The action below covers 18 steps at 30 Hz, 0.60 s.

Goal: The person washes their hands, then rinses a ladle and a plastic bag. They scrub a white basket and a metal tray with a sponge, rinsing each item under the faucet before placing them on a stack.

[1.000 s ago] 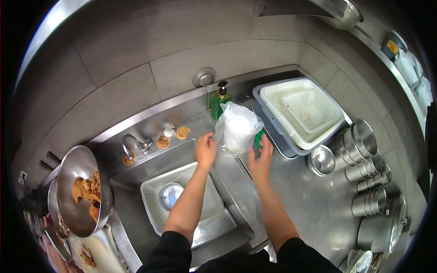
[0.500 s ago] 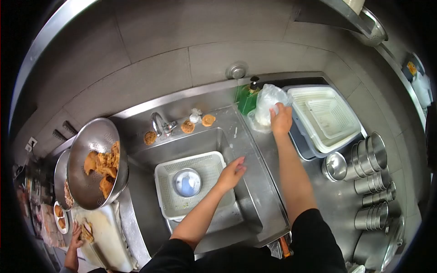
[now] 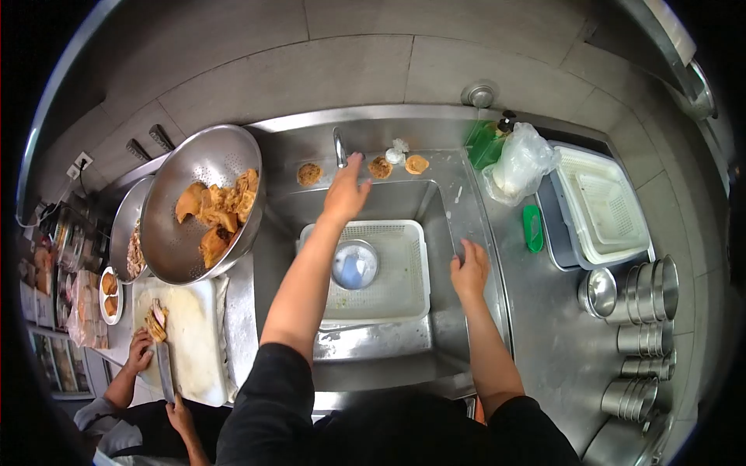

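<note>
My left hand [image 3: 347, 193] reaches over the back of the sink [image 3: 373, 365], fingers stretched out, right by the faucet [image 3: 339, 147] and overlapping its handle area. Over the sink's right edge hovers my right hand [image 3: 471, 272], its fingers loosely apart and holding nothing. Inside the sink lies a white perforated basket [image 3: 404, 299]. It holds a small metal bowl [image 3: 356, 265] with something bluish white in it. Along the back ledge sit round brown scrubbing pads [image 3: 380, 167] and a crumpled white clump [image 3: 396, 152].
Right of the sink stand a green soap bottle [image 3: 488, 146], a plastic bag [image 3: 522, 161], a green brush-like item [image 3: 533, 228], stacked baskets [image 3: 606, 206] and metal cups [image 3: 664, 289]. At left, a big colander [image 3: 167, 217] holds brown food pieces; a co-worker's hands [image 3: 140, 353] use a knife [image 3: 165, 373].
My right hand has left the plastic bag and come back to the sink's right edge. My left hand has moved up to the faucet. The view has shifted left.
</note>
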Motion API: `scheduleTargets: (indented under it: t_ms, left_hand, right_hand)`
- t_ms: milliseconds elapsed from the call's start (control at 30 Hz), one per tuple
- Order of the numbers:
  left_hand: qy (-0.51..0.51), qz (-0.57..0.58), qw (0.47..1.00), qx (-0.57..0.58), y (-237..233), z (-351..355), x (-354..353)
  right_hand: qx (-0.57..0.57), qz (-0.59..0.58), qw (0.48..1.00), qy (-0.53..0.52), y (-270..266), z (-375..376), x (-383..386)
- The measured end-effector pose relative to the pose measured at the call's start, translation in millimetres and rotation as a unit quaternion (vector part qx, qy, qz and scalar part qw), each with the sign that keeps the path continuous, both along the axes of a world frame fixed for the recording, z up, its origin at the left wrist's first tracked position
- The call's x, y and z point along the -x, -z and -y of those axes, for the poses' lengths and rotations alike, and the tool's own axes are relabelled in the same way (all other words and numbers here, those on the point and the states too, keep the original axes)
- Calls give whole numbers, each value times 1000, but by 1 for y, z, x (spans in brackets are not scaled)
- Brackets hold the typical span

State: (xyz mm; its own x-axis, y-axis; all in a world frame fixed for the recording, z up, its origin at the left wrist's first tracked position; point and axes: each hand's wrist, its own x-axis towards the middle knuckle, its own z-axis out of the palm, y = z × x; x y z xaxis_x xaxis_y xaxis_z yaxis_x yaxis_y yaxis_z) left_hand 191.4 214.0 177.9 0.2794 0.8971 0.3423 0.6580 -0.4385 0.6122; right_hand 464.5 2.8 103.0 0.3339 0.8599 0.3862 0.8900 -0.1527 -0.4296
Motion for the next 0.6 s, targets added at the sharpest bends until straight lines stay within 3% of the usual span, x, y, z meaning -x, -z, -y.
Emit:
scheduleTargets:
  t_ms: [67, 133, 267, 400, 467, 600]
  left_hand:
    - [30, -75, 997, -3, -1, -16, -8]
    - [105, -215, 970, 35, 8, -19, -12]
    - [118, -251, 960, 25, 31, -12, -12]
    - [102, -132, 985, 53, 55, 10, -8]
    - [104, -105, 951, 271, 94, 7, 0]
    - [200, -84, 899, 380, 210, -8, 27]
  right_hand:
    - [25, 25, 999, 22, 11, 18, -8]
    - [-7, 60, 998, -26, 16, 25, -12]
    - [-33, 69, 997, -32, 14, 25, -11]
    - [-44, 70, 996, -33, 14, 25, -11]
    - [-37, 71, 996, -28, 13, 25, -11]
    - [-32, 66, 997, -31, 15, 23, -11]
